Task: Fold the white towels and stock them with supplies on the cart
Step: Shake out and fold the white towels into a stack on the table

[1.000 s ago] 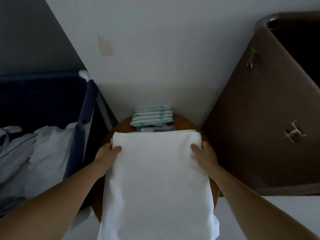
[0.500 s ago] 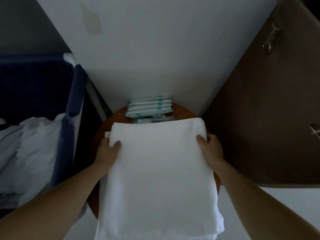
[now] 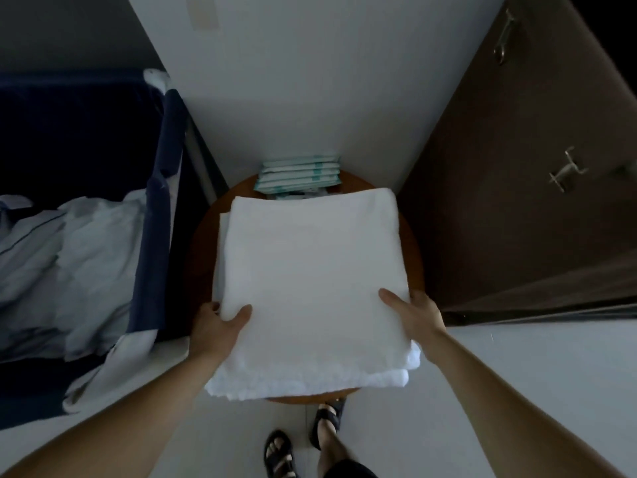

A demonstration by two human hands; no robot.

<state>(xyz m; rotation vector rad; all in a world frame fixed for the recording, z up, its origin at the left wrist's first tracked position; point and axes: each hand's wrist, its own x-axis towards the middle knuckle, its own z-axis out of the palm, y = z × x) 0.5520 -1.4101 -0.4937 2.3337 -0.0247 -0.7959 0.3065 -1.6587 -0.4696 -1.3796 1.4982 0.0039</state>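
Presently, listed by size, each item placed against the round wooden table (image 3: 202,260):

1. White wall (image 3: 310,81): directly behind the table, its corner meeting the table's far edge.
2. Brown panel (image 3: 517,208): right of the table, carrying metal hooks (image 3: 567,170).
3. Navy fabric bin (image 3: 162,208): left of the table, just beside it.
4. Crumpled pale linen (image 3: 69,263): inside the bin, left of the table; one piece hangs out over its near side.
5. Folded white towels (image 3: 310,270): lying over the table top and covering most of it, near edge overhanging the table's front rim. A lower layer shows offset along the left side and at the near right corner. Whether the stack rests fully on the table I cannot tell.
6. My left hand (image 3: 215,331): at the table's near left, thumb on top of the towels, fingers tucked under the edge out of sight, pinching the stack.
7. My right hand (image 3: 412,317): at the table's near right, thumb laid on top, fingers hidden below, pinching the same stack.
8. Stack of white-and-teal packets (image 3: 298,172): at the back of the table, against the wall, just beyond the towels' far edge.
9. My feet in dark sandals (image 3: 279,453): on the pale floor, in front of the table.
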